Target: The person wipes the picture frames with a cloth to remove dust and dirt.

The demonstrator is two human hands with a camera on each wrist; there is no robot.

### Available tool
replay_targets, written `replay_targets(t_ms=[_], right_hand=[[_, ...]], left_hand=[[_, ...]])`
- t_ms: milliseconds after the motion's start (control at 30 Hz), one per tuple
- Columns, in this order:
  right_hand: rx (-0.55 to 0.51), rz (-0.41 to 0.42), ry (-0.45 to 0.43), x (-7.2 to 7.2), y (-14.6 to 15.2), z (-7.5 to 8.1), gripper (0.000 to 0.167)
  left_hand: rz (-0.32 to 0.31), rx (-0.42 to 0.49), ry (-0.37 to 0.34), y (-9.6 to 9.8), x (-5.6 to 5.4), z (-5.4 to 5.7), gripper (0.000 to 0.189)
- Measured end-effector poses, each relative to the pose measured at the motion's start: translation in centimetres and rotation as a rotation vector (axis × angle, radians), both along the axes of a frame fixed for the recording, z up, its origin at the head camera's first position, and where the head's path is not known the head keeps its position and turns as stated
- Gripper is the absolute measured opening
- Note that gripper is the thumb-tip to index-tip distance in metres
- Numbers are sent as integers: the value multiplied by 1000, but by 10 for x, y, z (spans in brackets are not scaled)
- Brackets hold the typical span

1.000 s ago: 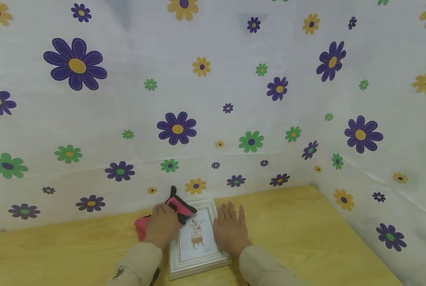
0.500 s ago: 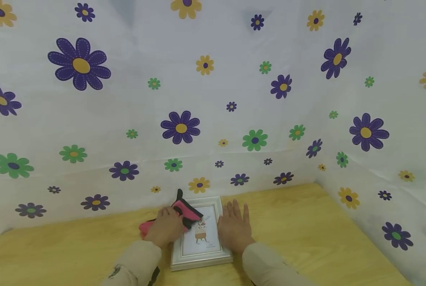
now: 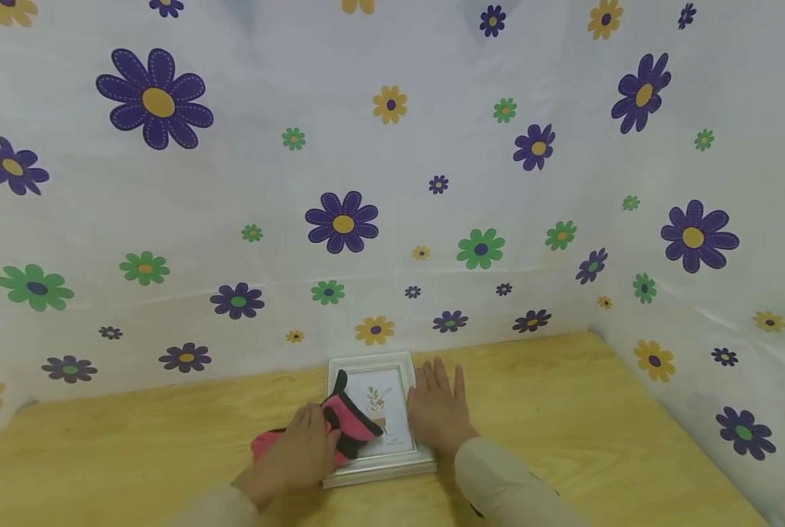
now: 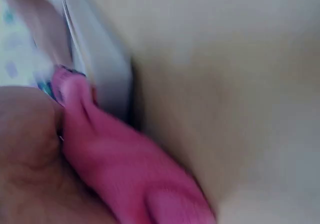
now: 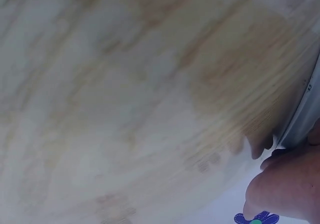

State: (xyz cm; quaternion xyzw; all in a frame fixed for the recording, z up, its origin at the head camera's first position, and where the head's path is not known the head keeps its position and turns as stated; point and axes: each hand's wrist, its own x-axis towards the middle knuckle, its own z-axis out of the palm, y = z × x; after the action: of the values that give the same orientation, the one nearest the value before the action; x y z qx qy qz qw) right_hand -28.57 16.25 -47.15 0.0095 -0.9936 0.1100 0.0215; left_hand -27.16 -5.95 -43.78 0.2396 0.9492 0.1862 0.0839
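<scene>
A silver-white picture frame (image 3: pixel 382 462) lies flat on the table, its print of a potted plant (image 3: pixel 375 402) facing up. Over its left side my left hand (image 3: pixel 303 446) holds a bunched pink cloth with black edging (image 3: pixel 349 421). The cloth covers the frame's lower left part. In the left wrist view the pink cloth (image 4: pixel 125 164) hangs out beside my hand, blurred. Along the frame's right edge rests my right hand (image 3: pixel 440 406), fingers straight and pointing away from me. The right wrist view catches part of that hand (image 5: pixel 287 184) against the frame's side (image 5: pixel 302 119).
The wood-grain table (image 3: pixel 530 410) runs back to a white wall covering with purple, green and yellow flowers (image 3: pixel 342 223). A second flowered side (image 3: pixel 695 307) bounds the table on the right. Bare tabletop shows on both sides of the frame.
My left hand has slid the pink cloth down over the frame, toward me, uncovering the upper left corner. The right hand stays at the frame's right edge. The head view has shifted slightly.
</scene>
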Motion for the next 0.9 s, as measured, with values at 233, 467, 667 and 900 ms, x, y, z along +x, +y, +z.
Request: replay_targets(t_ms=[233, 467, 667, 900], right_hand=[[16, -9, -23, -3, 1, 3, 52], [28, -4, -23, -3, 2, 3, 52], [1, 3, -22, 0, 2, 1, 51], [-5, 13, -2, 0, 0, 0, 51]], left_hand=[[43, 29, -60, 6, -33, -5, 62], [-60, 54, 25, -17, 22, -18, 66], [-141, -4, 67, -26, 37, -21, 67], [-227, -165, 292, -5, 52, -22, 69]])
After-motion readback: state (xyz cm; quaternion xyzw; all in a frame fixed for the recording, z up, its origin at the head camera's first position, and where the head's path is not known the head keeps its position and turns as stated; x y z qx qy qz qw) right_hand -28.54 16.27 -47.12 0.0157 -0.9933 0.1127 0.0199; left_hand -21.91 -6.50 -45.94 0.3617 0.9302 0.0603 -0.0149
